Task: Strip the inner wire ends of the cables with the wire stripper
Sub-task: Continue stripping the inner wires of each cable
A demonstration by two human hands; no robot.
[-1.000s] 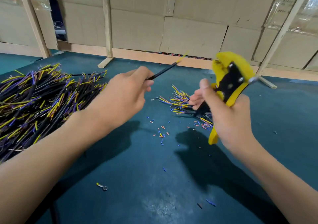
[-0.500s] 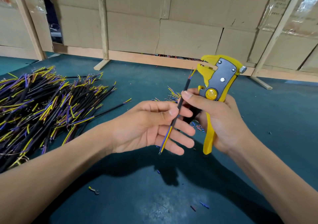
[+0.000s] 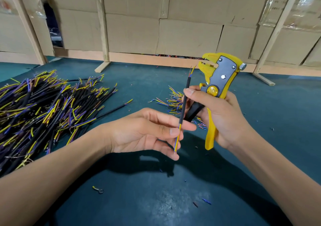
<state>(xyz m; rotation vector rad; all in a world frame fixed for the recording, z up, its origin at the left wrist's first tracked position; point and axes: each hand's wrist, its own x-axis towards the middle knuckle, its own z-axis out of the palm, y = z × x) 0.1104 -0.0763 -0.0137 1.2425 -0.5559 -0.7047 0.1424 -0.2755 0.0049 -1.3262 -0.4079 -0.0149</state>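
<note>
head view: left hand (image 3: 149,133) pinches one cable (image 3: 183,107); right hand (image 3: 220,114) grips wire stripper (image 3: 217,79), thumb steadying the cable; big cable pile (image 3: 43,107) at left likely remains.

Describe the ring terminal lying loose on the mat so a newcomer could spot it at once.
Start at the big heap of black cables on the left of the green mat, then look nearer, below the left forearm. The ring terminal lies there alone: a short yellow sleeve ending in a metal ring, unlike the scattered insulation scraps.
</note>
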